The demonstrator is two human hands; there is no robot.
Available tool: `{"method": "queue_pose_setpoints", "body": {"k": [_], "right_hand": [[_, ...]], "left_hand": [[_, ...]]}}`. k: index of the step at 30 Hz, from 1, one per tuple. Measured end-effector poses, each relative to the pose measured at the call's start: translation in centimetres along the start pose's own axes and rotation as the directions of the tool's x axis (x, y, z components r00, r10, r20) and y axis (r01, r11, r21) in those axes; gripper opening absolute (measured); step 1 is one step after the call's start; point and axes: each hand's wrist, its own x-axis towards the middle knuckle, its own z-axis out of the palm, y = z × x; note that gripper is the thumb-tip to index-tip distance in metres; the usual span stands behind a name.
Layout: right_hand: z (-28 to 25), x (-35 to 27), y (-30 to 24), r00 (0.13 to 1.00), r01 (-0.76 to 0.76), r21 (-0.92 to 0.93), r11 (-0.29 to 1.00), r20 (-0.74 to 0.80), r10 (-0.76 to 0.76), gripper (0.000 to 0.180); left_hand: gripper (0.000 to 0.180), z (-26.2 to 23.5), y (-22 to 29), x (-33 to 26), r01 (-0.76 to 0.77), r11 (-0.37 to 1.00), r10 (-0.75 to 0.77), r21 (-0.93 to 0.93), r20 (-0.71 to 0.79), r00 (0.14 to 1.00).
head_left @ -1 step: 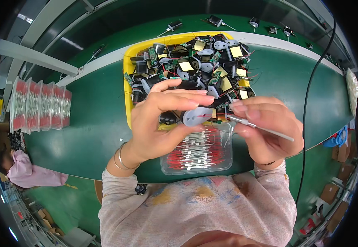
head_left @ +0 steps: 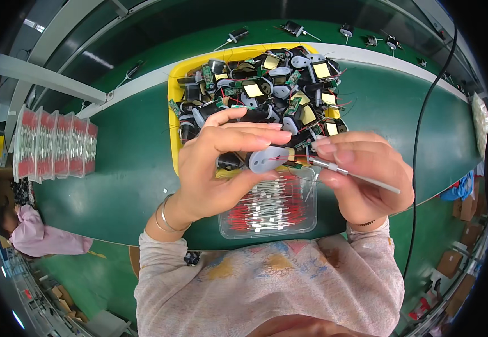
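My left hand (head_left: 210, 171) grips a small black assembly with a grey oval plastic cap (head_left: 268, 159) between thumb and fingers; the cap has small holes and faces me. Thin red wires run from it toward my right hand (head_left: 376, 177), which pinches a slim white-tipped lead with a silvery collar (head_left: 331, 166). The lead's pale tail slants down to the right. Behind my hands stands a yellow bin (head_left: 174, 90) heaped with similar black assemblies, green circuit boards and yellow pads. Below them is a clear plastic tray (head_left: 230, 232) of red and white leads.
Clear trays of red and white leads (head_left: 56, 143) are stacked at the left. Several assemblies (head_left: 294, 28) lie on the green strip beyond the white rail (head_left: 390, 55). A black cable (head_left: 418, 157) hangs at the right. A person in pink (head_left: 36, 230) is at far left.
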Motion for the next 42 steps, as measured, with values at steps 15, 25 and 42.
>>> {"method": "queue_pose_setpoints", "body": {"k": [15, 25, 42], "right_hand": [[0.4, -0.5, -0.5, 0.973, 0.219, -0.060, 0.974, 0.092, -0.213, 0.031], [0.0, -0.3, -1.0, 0.962, 0.236, -0.074, 0.969, 0.161, -0.222, 0.030], [0.5, -0.5, -0.5, 0.956, 0.284, -0.044, 0.958, 0.087, -0.280, 0.023]], "left_hand": [[0.041, 0.2, 0.5, 0.0, 0.024, 0.997, -0.017, 0.068, -0.104, 0.994], [0.043, 0.0, 0.8, 0.0, 0.031, 0.997, -0.023, 0.068, -0.113, 0.993], [0.045, 0.0, 0.9, -0.2, 0.020, 0.998, -0.012, 0.066, -0.114, 0.993]]}}
